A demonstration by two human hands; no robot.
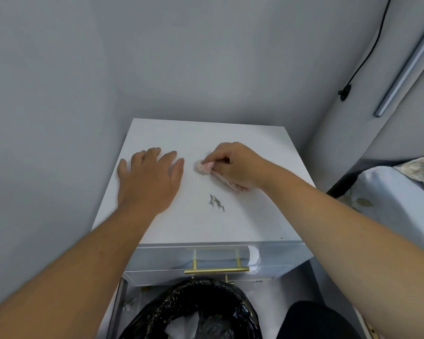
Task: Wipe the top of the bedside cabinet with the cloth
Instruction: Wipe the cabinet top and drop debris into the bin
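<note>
The white top of the bedside cabinet [242,216] fills the middle of the view. My right hand [238,165] is shut on a small pinkish cloth [203,166], pressing it onto the top right of centre. A grey smudge [216,203] marks the surface just in front of the cloth. My left hand [148,178] lies flat, palm down, fingers apart, on the left part of the top, holding nothing.
Grey walls close in behind and left of the cabinet. A drawer with a gold handle [217,269] sits below the front edge. A bin with a black liner [194,311] stands in front. A bed [397,192] lies at right, and a black cable [367,50] hangs on the wall.
</note>
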